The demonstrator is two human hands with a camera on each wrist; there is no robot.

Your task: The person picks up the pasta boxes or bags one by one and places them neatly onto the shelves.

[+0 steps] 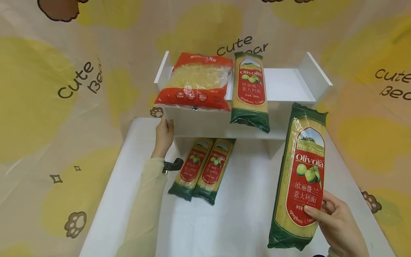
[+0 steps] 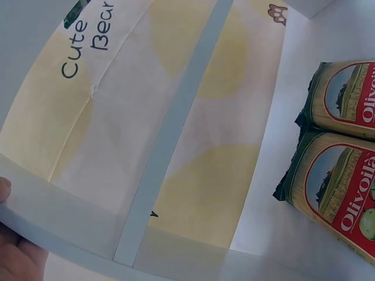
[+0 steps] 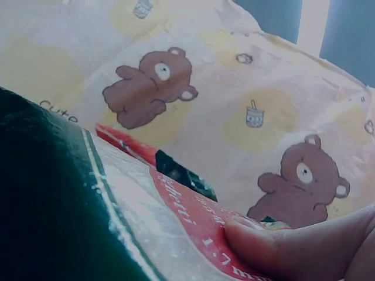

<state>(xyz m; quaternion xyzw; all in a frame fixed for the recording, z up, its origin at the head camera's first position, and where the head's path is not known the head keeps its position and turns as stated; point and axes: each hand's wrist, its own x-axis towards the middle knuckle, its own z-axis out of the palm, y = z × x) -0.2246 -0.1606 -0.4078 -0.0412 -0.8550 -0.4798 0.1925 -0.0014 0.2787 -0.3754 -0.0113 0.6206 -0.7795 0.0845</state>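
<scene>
My right hand [image 1: 341, 223] pinches a pack of spaghetti [image 1: 300, 178], green and yellow with a red label, near its lower right edge. The thumb lies across the label, as the right wrist view also shows; most of the fingers are behind the pack. It is held upright, slightly tilted, in front of the shelf's right end. My left hand [image 1: 163, 137] grips the left side of the white shelf [image 1: 224, 123], with thumb and fingers on either side of the panel [image 2: 76, 249]. On the top board lie a red bag of pasta [image 1: 196, 82] and another spaghetti pack [image 1: 250, 89] overhanging the front edge.
Two more spaghetti packs [image 1: 191, 167] [image 1: 215, 169] lie side by side under the shelf on the white table [image 1: 237, 214]. White side panels [image 1: 316, 76] rise at the shelf's ends. Behind hangs a yellow patterned cloth [image 1: 96, 46] with bears.
</scene>
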